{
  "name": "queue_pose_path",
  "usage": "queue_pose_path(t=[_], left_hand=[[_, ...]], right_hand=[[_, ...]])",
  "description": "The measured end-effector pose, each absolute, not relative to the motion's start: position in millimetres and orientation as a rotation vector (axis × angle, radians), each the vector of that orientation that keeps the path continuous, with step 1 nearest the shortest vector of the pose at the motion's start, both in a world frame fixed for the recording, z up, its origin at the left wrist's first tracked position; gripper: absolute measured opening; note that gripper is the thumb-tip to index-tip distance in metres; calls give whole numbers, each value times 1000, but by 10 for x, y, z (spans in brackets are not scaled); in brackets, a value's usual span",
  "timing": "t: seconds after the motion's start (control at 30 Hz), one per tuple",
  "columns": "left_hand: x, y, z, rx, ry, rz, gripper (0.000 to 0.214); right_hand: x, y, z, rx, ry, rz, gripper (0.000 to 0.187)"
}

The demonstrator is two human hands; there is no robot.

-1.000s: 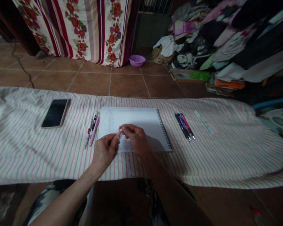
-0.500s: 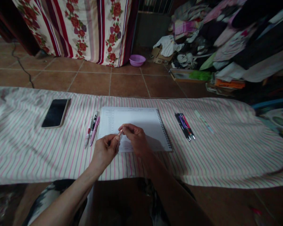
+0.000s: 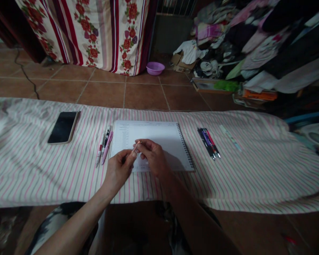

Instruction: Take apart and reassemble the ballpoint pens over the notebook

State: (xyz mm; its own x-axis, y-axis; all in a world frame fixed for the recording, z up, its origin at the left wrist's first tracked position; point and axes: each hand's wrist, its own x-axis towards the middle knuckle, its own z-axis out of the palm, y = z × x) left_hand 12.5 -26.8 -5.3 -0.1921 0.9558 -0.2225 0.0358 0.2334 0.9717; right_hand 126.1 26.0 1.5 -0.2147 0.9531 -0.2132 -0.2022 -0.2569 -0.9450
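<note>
Stick point(image 3: 135, 147) is being pinched by left hand point(image 3: 119, 166) and right hand point(image 3: 154, 156).
Likely handling light and stiff, offering both ends for gripping.

Midway across the striped cloth point(image 3: 255, 177), the left hand point(image 3: 120, 168) and right hand point(image 3: 153, 156) hid much of a slim object point(image 3: 135, 147) too small to identify and part of the notebook point(image 3: 159, 134), its print illegibly tiny, while the cloth's left edge was cut off.
</note>
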Motion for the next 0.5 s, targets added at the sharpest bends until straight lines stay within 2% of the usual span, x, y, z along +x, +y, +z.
queue_pose_path(t=[0.13,0.5], left_hand=[[118,-251,21,841,1309,1089,34],[119,-238,62,757,1324,1095,28]], right_hand=[[1302,283,-3,-1100,-1025,1598,21],[1297,287,4,-1069,-1051,1570,25]])
